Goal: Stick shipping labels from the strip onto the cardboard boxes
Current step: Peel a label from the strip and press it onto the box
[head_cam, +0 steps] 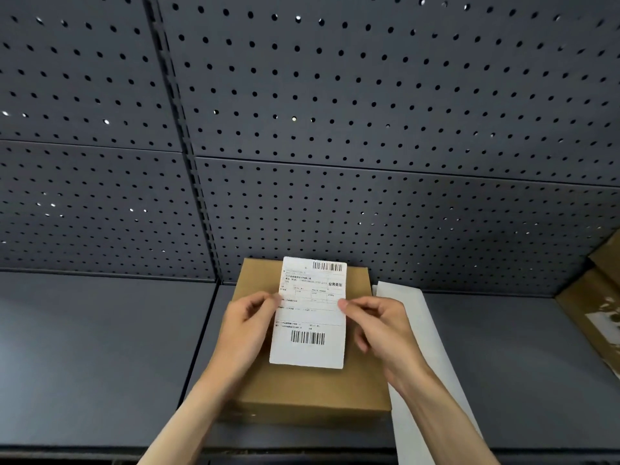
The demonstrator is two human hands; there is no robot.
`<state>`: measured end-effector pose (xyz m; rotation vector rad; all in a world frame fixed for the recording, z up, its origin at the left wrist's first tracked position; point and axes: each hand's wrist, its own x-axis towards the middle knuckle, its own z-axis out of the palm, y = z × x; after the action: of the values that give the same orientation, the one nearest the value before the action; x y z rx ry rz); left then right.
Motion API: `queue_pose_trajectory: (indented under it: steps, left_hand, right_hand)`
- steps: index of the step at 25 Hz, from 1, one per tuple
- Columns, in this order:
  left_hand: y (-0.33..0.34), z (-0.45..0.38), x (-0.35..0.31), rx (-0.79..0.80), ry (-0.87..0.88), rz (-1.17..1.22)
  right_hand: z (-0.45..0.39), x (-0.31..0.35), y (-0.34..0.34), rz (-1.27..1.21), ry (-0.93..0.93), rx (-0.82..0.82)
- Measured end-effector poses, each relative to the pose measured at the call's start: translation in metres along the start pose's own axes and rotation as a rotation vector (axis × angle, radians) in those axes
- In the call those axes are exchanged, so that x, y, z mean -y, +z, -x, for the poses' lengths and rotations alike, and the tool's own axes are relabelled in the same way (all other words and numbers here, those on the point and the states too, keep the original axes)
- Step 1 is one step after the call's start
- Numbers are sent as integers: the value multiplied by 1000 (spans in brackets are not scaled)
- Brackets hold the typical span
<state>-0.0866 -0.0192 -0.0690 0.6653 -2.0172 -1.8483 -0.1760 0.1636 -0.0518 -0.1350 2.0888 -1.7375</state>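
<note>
Fingertips of the left hand [246, 322] pinch the left edge of a white shipping label [310, 313], and the right hand [377, 325] pinches its right edge, thumb and forefinger pressed together on the paper. Printed side up with barcodes at top and bottom, the label is held over a flat cardboard box [298, 387] on the dark grey shelf [100, 347]. A white backing strip [411, 333] lies just right of the box. Another cardboard box [593, 317] sits at the far right edge, against the pegboard wall [335, 112].

Both forearms are bare, and neither left hand [246, 325] nor right hand [382, 330] wears anything.
</note>
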Motion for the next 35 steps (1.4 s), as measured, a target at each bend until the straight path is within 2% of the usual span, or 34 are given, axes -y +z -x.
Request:
queue_pose_trajectory:
  steps: [3, 6, 8, 12, 25, 35]
  left_hand:
    - [-4, -7, 6, -2, 117, -318]
    - [-1, -7, 6, -65, 225, -744]
    - [1, -7, 2, -101, 266, -878]
    - [0, -9, 3, -84, 318, -997]
    - [3, -14, 11, -51, 445, -1185]
    - [1, -17, 9, -25, 396, -1175]
  right_hand:
    - [-9, -6, 7, 205, -94, -60]
    - [-16, -16, 15, 460, -184, -143]
    - [-16, -17, 19, 626, -204, -192]
    - [-13, -12, 25, 809, -237, -223]
    - [-9, -5, 31, 986, -210, -230]
    - [-10, -3, 35, 1177, -332, -176]
